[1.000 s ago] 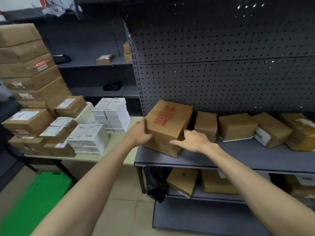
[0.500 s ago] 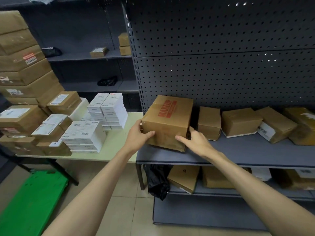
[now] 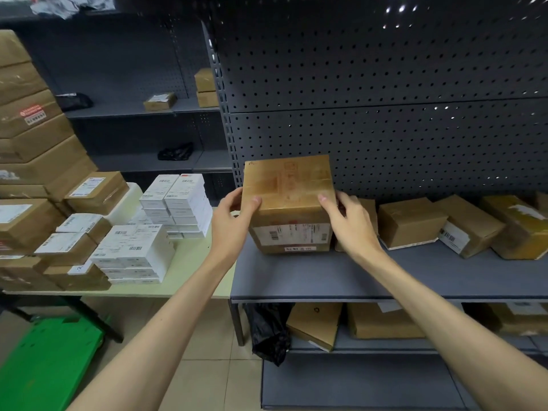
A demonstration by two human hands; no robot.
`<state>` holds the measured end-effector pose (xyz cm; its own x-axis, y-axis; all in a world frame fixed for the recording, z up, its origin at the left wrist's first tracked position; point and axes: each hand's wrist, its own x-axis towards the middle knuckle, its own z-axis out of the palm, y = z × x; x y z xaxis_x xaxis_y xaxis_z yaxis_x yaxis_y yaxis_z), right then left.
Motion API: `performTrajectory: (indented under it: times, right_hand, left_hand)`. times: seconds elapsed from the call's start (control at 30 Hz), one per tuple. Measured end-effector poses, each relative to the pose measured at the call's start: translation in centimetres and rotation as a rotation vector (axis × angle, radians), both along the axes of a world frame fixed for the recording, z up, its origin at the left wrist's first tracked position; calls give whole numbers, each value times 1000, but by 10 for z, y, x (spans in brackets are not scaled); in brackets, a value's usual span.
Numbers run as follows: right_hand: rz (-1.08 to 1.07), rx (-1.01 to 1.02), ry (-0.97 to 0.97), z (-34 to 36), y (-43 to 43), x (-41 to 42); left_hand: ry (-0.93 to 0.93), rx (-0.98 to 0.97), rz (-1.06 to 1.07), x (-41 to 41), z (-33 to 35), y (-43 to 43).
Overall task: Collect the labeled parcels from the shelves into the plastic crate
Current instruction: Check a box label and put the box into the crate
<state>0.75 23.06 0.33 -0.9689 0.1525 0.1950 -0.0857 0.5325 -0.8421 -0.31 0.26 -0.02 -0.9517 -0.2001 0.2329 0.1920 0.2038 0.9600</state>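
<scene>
The task looks to be in its early part. Both hands hold one brown box (image 3: 289, 200) at the left end of the grey shelf (image 3: 326, 281). The left hand (image 3: 234, 223) grips its left side with the thumb on top, and the right hand (image 3: 348, 225) grips its right side in the same way. The box has a white label (image 3: 292, 234) on the side facing the person, so I judge it is one of the wanted parcels. Its bottom is at the shelf board or just above it; I cannot tell if it is already lifted free. It is not yet in any crate.

Further right on the shelf lie several more parcels (image 3: 410, 222), at least one with a label showing. Under the shelf, on the lower board, more boxes (image 3: 382, 321) wait. On the floor, left of the shelf, there is a green plastic thing (image 3: 44, 366). It may be the crate, but I cannot be sure, and no parcel shows on it. The table (image 3: 189, 262) left of the shelf carries many other boxes. So most of the collecting is left to do
</scene>
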Motion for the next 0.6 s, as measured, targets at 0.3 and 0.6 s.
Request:
performTrajectory:
  times: [0.3,0.6]
  right_hand:
    - [27,-25,-102,-13,6,-11]
    - [126,-55,-214,-41,15,-4]
  left_hand:
    - [-91,-63,-66,4,-8,0]
    - [31,-317,-235,-1,-14,-11]
